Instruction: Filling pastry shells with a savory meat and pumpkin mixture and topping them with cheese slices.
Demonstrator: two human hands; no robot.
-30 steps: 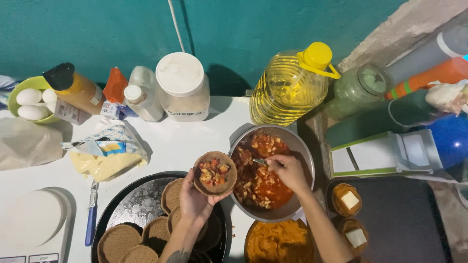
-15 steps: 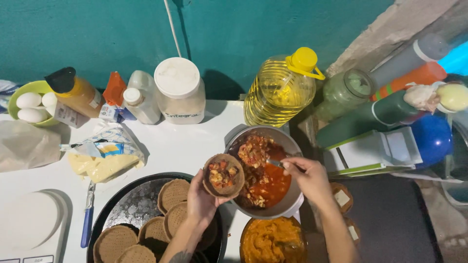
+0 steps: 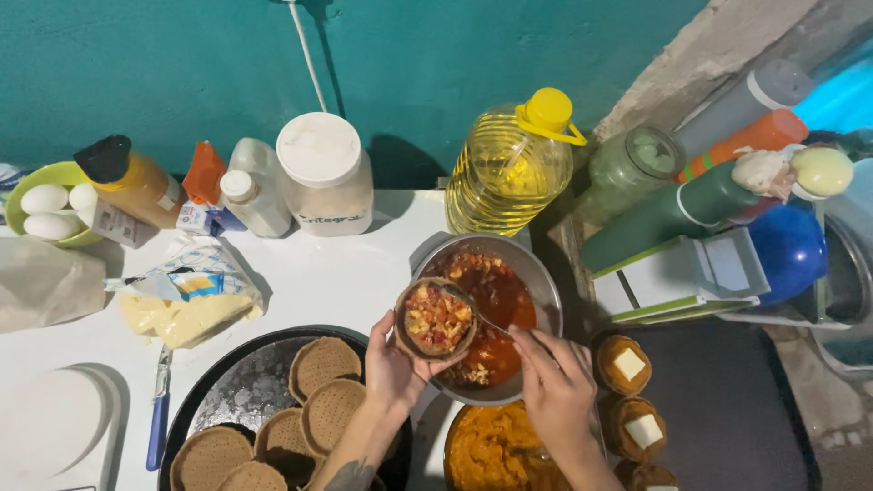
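Both hands busy: left hand (image 3: 393, 368) cups tart shell (image 3: 437, 319) over bowl (image 3: 536, 277), right hand (image 3: 556, 391) grips spoon (image 3: 482, 314).

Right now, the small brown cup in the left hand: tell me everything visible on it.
The small brown cup is a round, shallow pastry-like shell with a dark brown rim, matching the empty shells on the black tray. It is filled nearly to the rim with a chunky red and yellow mix. The left hand holds it from below, roughly level, over the near-left edge of the metal bowl of red filling. The right hand holds a spoon whose tip reaches the cup's rim.
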